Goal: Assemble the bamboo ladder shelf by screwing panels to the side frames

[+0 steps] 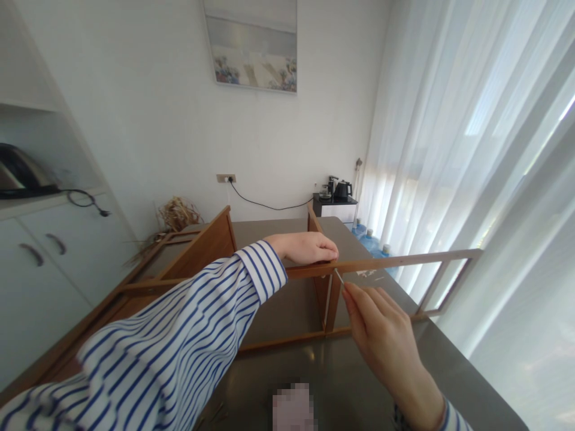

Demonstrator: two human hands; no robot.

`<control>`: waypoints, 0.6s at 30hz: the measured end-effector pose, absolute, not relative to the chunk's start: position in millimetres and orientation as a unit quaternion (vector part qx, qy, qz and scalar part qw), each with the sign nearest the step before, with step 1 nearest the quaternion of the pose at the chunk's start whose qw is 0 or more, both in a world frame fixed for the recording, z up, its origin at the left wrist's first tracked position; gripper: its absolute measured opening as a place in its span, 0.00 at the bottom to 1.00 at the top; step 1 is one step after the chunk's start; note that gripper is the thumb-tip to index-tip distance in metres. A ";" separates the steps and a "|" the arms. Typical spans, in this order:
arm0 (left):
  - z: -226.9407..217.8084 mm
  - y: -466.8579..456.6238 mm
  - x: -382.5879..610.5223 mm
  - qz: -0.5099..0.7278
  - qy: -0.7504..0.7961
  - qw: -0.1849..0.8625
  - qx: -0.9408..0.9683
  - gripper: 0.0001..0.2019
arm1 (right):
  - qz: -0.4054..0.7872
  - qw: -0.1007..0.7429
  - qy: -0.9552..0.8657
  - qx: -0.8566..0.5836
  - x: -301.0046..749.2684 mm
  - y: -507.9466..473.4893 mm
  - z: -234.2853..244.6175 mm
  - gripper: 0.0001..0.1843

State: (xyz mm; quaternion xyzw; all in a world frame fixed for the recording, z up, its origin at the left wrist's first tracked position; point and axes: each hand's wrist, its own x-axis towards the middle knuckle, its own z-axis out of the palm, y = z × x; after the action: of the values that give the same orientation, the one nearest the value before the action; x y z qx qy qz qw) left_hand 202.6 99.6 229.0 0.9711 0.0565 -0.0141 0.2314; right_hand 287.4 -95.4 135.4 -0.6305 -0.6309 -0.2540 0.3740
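Observation:
A brown wooden furniture frame (404, 261) lies on its side across a dark table (278, 311), with upright boards and rails. My left hand (305, 247) reaches over its upper rail, fingers bent down and gripping it near a joint. Just below and to the right, my right hand (381, 323) is closed around a thin metal rod-like tool (339, 276). The tool's tip meets the rail's underside beside the joint. Its rear end is hidden inside my fingers, so its exact kind does not show.
Small pale scraps (368, 274) lie on the table behind the rail. Dried stalks (178, 212) stand at the far left. A small stand with a black kettle (344, 189) and blue water bottles (371, 241) are near the white curtain (417, 149). Cabinets (49, 257) line the left.

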 end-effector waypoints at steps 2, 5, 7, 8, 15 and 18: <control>229.0 99.8 203.1 -0.014 0.053 0.234 0.971 0.16 | -0.260 0.368 -0.628 -0.634 284.6 -94.5 135.9 0.12; 229.0 100.0 203.1 -0.013 0.052 0.236 0.970 0.15 | -0.240 0.405 -0.611 -0.636 279.5 -92.4 135.4 0.11; 229.0 99.9 202.7 -0.013 0.051 0.234 0.971 0.15 | -0.197 0.445 -0.591 -0.643 275.4 -90.8 134.3 0.11; 229.1 99.8 202.5 -0.013 0.051 0.233 0.971 0.16 | -0.168 0.464 -0.579 -0.649 273.3 -89.9 133.9 0.12; 228.5 99.6 202.3 -0.013 0.053 0.230 0.972 0.16 | 0.130 0.619 -0.439 -0.638 260.4 -84.3 137.6 0.13; 228.2 99.5 202.4 -0.011 0.052 0.229 0.972 0.16 | 0.228 0.676 -0.391 -0.581 257.3 -81.4 140.0 0.16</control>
State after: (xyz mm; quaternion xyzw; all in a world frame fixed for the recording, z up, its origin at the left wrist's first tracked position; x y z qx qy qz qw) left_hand 202.4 99.5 228.2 0.9720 0.0520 -0.0109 0.2290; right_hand 257.3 -81.4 140.0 -0.5814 -0.3909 0.2277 0.6762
